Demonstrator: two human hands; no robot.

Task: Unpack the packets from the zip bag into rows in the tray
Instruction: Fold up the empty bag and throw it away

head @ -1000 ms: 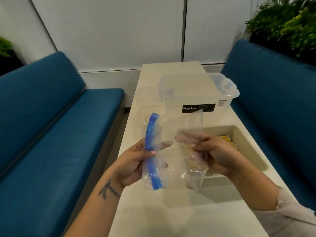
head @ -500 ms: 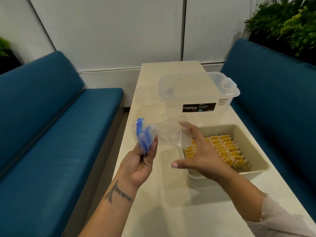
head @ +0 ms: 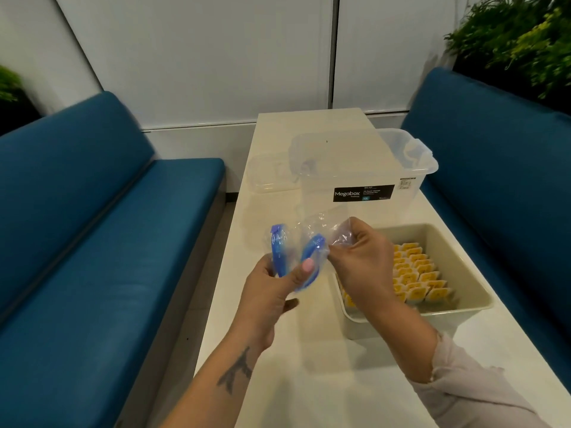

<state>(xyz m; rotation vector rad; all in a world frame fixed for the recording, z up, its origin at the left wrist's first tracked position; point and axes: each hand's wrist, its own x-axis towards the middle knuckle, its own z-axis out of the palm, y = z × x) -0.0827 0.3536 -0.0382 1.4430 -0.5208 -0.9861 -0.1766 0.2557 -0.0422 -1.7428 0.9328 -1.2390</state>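
between blue benches, the table (head: 278,381) held a tray (head: 463,251) of rowed packets (head: 414,273); left hand (head: 272,291) and right hand (head: 361,261) gripped the seemingly empty zip bag (head: 306,242), apparently folding it; setting it aside looked next.

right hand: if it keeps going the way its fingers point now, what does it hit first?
The right hand points left at the crumpled zip bag it already pinches; beyond the bag, probably the left hand, thumb first. Depth between the two hands is unclear.
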